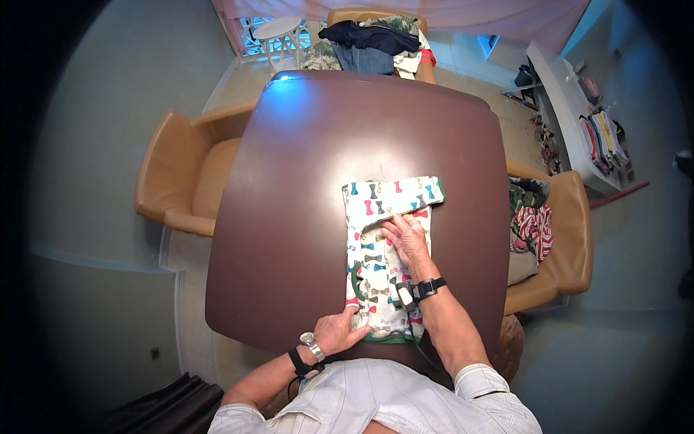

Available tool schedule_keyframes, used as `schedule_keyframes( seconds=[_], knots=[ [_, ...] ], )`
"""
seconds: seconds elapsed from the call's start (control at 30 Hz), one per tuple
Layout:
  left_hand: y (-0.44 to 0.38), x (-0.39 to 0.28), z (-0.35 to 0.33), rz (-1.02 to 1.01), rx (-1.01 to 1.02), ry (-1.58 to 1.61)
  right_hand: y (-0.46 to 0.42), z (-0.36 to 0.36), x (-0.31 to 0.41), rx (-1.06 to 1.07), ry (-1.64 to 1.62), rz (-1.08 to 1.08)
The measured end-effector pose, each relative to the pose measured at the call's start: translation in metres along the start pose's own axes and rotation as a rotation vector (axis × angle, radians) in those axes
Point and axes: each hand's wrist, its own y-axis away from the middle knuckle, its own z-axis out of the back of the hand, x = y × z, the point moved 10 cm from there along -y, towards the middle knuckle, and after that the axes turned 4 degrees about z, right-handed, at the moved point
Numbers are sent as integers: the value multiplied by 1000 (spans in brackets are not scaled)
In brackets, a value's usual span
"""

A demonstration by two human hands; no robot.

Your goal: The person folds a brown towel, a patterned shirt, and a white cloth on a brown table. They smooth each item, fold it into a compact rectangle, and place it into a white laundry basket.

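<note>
A white garment printed with bow ties (374,260), edged in green, lies partly folded on the dark brown table near its front edge. Its upper part is folded across, with a sleeve reaching to the right. My right hand (405,238) pinches the lower edge of that folded part between thumb and fingers. At the garment's lower left, my left hand (340,329) rests with thumb and fingers spread on the cloth's edge. A green-trimmed opening shows just above the left hand.
The brown table (282,217) spreads around the garment. Tan armchairs stand left (179,179) and right (569,233), the right one holding clothes. Beyond the far edge, a clothes pile (374,46) covers another chair. Folded clothes (604,138) lie on a white side counter (569,119).
</note>
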Motion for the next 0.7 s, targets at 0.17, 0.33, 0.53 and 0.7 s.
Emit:
schedule_keyframes(
  seconds=[0.17,0.33,0.53,0.7],
  knots=[
    [-12,16,35,4,-225,54,34,-26,-44,45,308,-213],
    [-49,24,93,-119,-509,109,45,-52,-77,228,760,-232],
    [-126,17,93,-333,-458,-44,43,-34,-100,189,631,-166],
    [-160,28,56,-281,-307,-242,80,-41,-83,198,651,-146]
  ],
)
